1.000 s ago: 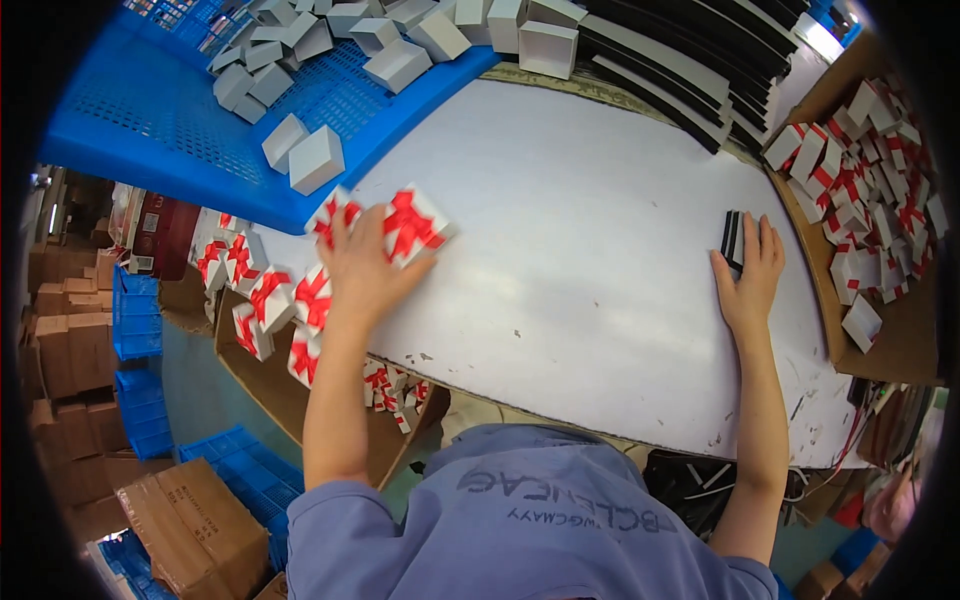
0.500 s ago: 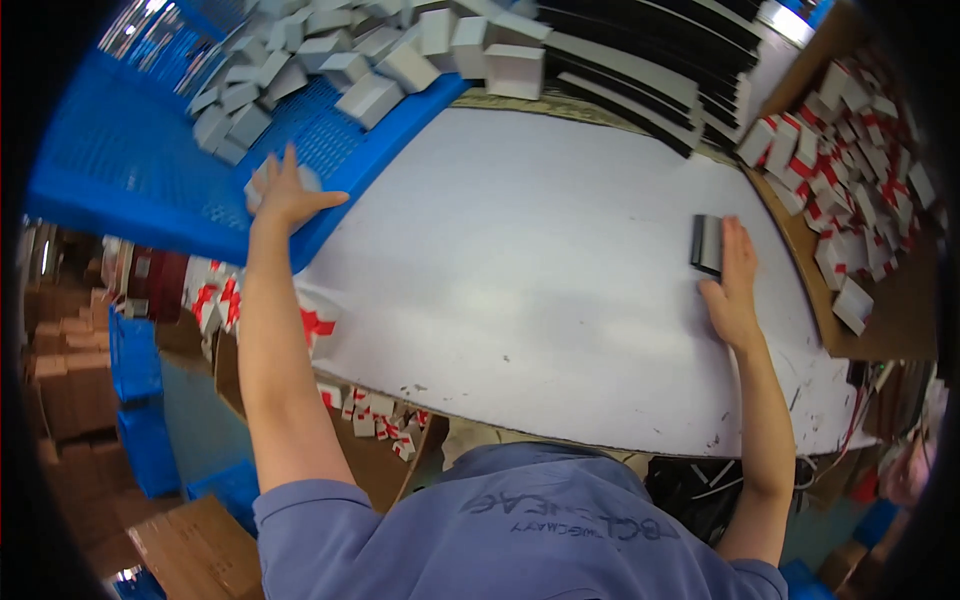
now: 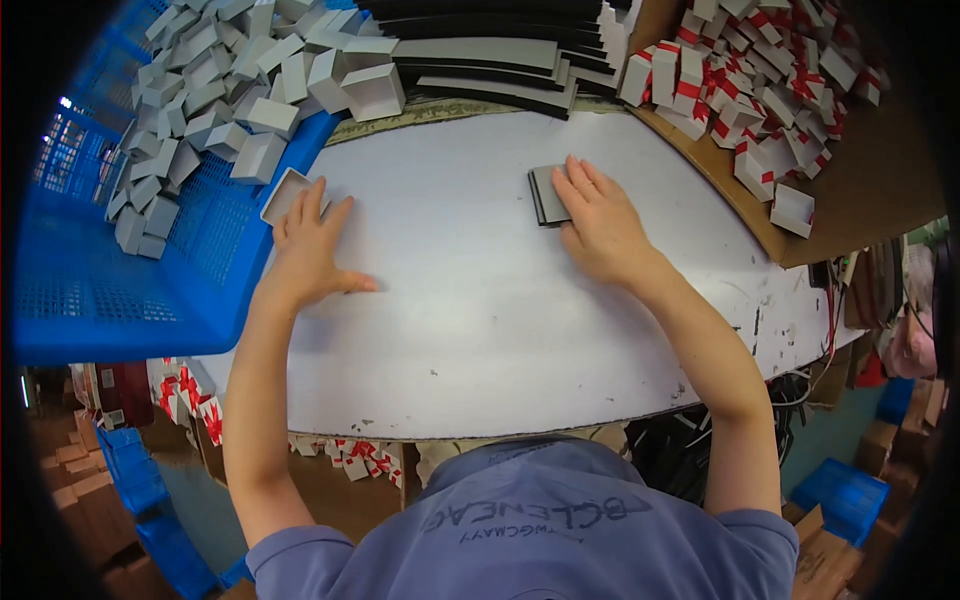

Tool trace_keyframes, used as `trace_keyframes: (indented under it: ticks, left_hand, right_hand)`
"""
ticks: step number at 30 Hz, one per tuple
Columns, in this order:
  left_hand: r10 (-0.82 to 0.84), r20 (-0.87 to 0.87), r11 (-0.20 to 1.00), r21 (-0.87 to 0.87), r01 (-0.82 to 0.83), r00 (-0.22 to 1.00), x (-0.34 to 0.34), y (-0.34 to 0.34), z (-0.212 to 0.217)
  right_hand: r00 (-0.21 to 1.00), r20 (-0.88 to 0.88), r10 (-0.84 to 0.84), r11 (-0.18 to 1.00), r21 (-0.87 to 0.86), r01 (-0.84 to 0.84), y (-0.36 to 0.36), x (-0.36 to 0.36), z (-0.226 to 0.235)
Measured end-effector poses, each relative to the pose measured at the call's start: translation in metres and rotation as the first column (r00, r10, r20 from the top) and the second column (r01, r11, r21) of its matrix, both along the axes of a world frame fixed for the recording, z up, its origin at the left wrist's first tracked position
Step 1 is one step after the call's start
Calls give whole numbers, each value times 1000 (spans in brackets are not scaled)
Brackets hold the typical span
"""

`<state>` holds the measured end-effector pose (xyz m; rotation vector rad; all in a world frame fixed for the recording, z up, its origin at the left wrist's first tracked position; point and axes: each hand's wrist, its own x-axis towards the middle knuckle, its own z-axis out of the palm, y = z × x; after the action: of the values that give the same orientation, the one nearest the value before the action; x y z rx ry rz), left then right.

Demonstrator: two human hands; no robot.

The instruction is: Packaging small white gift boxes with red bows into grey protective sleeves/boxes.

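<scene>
My left hand (image 3: 312, 245) has its fingers spread and the thumb stretched out to the right. Its fingertips lie over the side of a small white open box (image 3: 287, 197), beside the rim of the blue plastic basket (image 3: 255, 265); part of the box is hidden behind the fingers. Across the white worktop (image 3: 440, 290), my right hand (image 3: 608, 222) is closed around the right side of a small stack of flat grey-and-black pads (image 3: 548, 195). The thumb is at the near edge of the stack and the fingers reach over its far end.
Many white boxes (image 3: 205, 75) are heaped in the basket. Long grey-and-black strips (image 3: 490, 60) are stacked at the back. A cardboard carton (image 3: 700, 170) at the right holds white boxes with red ribbon patterns (image 3: 740, 110). More such boxes (image 3: 360, 460) show below the table's front edge.
The view has swung to the right. My left hand has come out of the basket to its rim, and the white box is now by its fingers. My right hand stays on the pads.
</scene>
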<state>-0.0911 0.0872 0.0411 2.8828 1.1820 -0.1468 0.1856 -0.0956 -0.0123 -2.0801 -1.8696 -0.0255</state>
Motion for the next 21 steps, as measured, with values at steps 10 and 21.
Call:
trace_keyframes:
  ticks: [10, 21]
  left_hand:
    - [-75, -219, 997, 11, 79, 973, -53, -41, 21]
    - [198, 759, 775, -509, 375, 621, 4, -73, -23]
  right_hand:
    - [973, 230, 19, 1000, -1, -19, -2, -4, 0]
    - [997, 80, 7, 951, 307, -31, -10, 2, 19]
